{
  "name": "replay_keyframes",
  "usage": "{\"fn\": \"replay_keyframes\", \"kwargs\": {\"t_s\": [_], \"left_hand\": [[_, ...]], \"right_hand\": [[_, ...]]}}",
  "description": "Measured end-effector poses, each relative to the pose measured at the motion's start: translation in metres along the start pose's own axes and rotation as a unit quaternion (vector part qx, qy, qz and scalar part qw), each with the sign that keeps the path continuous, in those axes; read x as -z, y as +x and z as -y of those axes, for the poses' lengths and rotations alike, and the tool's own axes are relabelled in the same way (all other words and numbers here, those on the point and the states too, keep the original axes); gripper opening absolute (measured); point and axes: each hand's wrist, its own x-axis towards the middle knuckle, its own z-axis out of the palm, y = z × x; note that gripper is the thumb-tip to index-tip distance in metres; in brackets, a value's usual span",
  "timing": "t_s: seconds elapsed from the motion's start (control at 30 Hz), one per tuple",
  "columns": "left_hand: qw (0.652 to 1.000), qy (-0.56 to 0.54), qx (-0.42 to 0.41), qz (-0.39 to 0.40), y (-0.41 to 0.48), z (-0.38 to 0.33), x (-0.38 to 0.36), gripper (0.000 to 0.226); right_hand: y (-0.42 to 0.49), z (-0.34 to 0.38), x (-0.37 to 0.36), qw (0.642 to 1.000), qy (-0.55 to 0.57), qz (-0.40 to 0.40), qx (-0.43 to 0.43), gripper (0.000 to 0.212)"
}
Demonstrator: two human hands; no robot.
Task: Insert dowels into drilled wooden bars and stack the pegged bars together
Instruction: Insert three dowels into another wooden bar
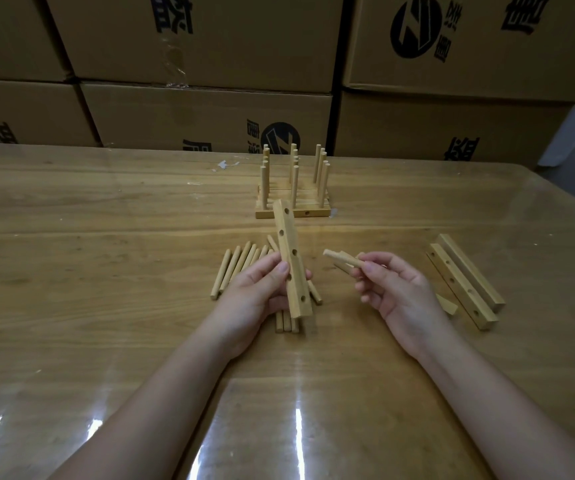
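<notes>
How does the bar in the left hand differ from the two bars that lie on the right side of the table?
The bar in the left hand is held above the table and stands tilted; the two bars on the right lie flat on it. The held bar is alone and gripped; the two bars on the right lie side by side, untouched. All are pale wood of like shape.

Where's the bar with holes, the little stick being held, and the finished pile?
drilled bar (287, 243), head view, upper drilled face
dowel (343, 259), head view, middle of shaft
pegged stack (319, 213), head view, front bar's side
</notes>
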Motion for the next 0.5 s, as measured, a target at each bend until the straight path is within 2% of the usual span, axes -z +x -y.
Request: {"fn": "replay_keyframes", "kwargs": {"t_s": [0.17,0.5], "left_hand": [[1.000,0.001,-0.009,0.019,-0.0025,-0.0004,0.0006,0.040],[1.000,0.000,-0.010,0.028,-0.0019,-0.0012,-0.0017,0.042]], "right_hand": [[-0.0018,-0.0020,-0.0018,0.997,-0.078,0.028,0.006,0.028],[-0.0024,-0.0042,-0.0056,0.986,-0.164,0.034,0.014,0.021]]}}
